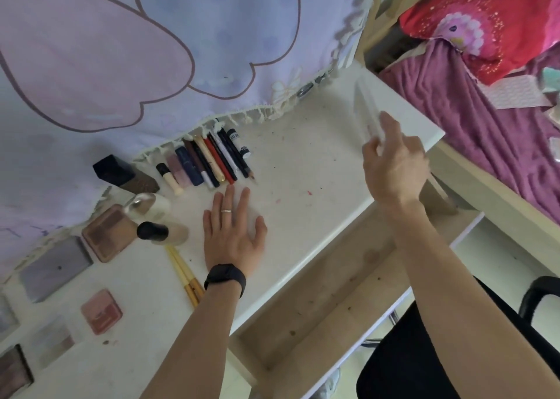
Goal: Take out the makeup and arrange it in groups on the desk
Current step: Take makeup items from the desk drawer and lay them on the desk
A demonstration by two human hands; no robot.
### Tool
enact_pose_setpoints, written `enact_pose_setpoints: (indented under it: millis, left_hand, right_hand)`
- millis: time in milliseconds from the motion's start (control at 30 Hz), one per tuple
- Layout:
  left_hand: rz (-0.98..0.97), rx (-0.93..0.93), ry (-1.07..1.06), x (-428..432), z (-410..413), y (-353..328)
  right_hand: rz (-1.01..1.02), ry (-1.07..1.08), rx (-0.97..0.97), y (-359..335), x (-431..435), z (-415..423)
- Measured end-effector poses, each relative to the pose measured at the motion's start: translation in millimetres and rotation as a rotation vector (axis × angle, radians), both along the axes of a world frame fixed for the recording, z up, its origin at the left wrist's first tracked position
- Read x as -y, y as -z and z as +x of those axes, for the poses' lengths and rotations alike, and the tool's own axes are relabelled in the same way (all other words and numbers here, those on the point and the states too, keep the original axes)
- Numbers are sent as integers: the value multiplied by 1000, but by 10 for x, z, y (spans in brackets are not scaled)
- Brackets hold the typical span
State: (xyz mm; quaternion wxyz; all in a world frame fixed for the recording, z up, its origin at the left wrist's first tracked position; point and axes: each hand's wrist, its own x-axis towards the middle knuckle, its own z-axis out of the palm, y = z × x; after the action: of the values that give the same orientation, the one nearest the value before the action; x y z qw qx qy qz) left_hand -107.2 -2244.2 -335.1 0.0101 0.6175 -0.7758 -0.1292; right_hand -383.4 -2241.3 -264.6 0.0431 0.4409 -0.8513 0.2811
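Note:
On the white desk (303, 156), a row of makeup pencils and pens (218, 159) lies side by side near the cloth's fringe. To their left are a sponge applicator (171, 177), a black box (113, 170), two bottles (157, 232) and a brown palette (109, 232). Further left lie a grey palette (54, 267) and a pink compact (101, 311). My left hand (231, 235) rests flat on the desk just below the pencils, fingers straight. My right hand (394, 162) is raised at the desk's right edge and grips a long, pale, blurred object (366, 105); I cannot tell what it is.
A lilac cartoon-print cloth (151, 50) hangs over the desk's back. Two gold-handled brushes (185, 274) lie by my left wrist. An open wooden drawer (318, 317) juts out under the desk. A black chair (424, 353) stands below right, and a bed with purple bedding (485, 120) is at right.

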Motion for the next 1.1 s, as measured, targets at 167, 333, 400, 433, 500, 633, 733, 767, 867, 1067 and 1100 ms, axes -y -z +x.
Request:
enact_pose_setpoints:
  millis: [167, 333, 400, 433, 500, 633, 733, 767, 867, 1067, 1100]
  left_hand:
    - [-16, -8, 6, -4, 18, 23]
    - [-13, -27, 1, 10, 15, 26]
    - [-17, -32, 4, 15, 13, 27]
    - [-19, -35, 3, 18, 14, 29]
    - [-20, -40, 3, 21, 14, 37]
    - [-14, -38, -6, 17, 18, 47]
    - [-15, -43, -10, 16, 23, 43]
    - [-18, -45, -9, 15, 20, 40]
    - [-25, -50, -9, 8, 12, 34]
    - [-26, -49, -12, 15, 14, 57]
    - [-28, -50, -11, 17, 12, 59]
  right_hand:
    - [279, -153, -112, 223, 335, 232]
    - [316, -179, -58, 350, 399, 307]
    - [356, -141, 32, 354, 368, 256]
    - [407, -126, 91, 360, 344, 222]
    - [526, -134, 157, 372, 301, 163]
    - [595, -199, 101, 346, 370, 124]
    - [627, -218, 124, 349, 541, 157]
    - [633, -198, 138, 353, 599, 168]
    - [610, -87, 198, 374, 755, 182]
    - [491, -76, 247, 410, 908, 217]
    - [475, -86, 248, 420, 906, 223]
